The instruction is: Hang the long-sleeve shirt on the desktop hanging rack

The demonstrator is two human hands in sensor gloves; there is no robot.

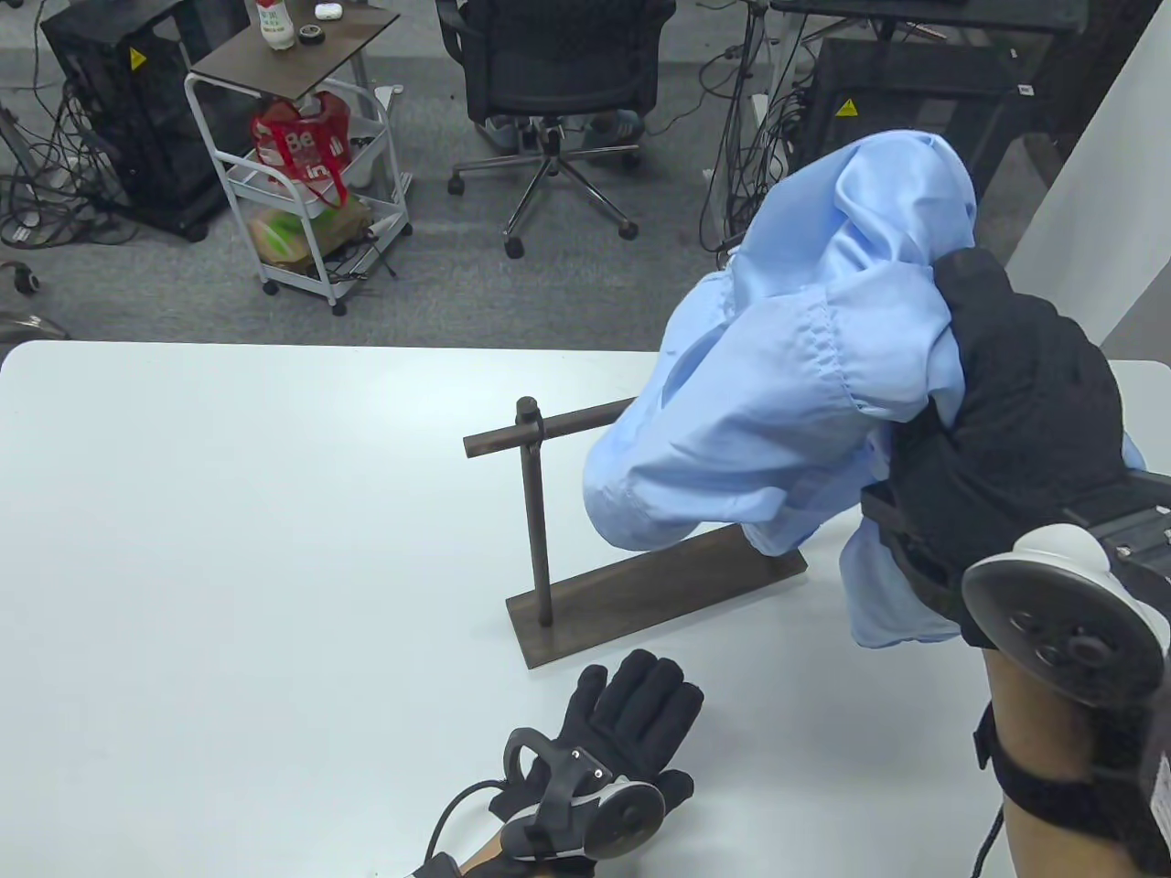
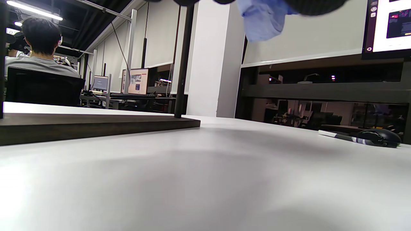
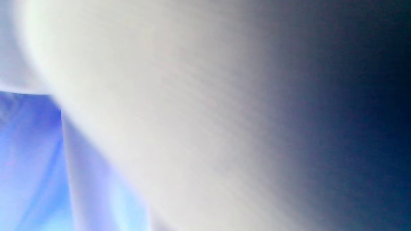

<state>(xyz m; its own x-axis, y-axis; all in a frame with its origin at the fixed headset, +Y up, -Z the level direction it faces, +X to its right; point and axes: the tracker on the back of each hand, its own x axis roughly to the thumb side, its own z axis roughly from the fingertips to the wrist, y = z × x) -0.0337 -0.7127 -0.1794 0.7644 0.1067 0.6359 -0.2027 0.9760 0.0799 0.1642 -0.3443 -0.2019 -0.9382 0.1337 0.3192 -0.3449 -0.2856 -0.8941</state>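
Note:
A light blue long-sleeve shirt (image 1: 805, 366) is bunched up and held in the air over the right end of the dark wooden rack (image 1: 540, 512). My right hand (image 1: 997, 439) grips the shirt from the right, above the table. The shirt hides the rack's right post and most of its crossbar (image 1: 558, 428). My left hand (image 1: 631, 722) lies flat and open on the table just in front of the rack's base (image 1: 640, 594), touching nothing else. In the left wrist view the base (image 2: 96, 125), one post (image 2: 181, 64) and a shirt corner (image 2: 261, 19) show. Blurred blue cloth (image 3: 32, 166) fills the right wrist view.
The white table (image 1: 229, 549) carries the rack. A pen and a mouse (image 2: 375, 138) lie on it in the left wrist view. Beyond the far edge stand an office chair (image 1: 558, 82), a white trolley (image 1: 302, 183) and cables on the floor.

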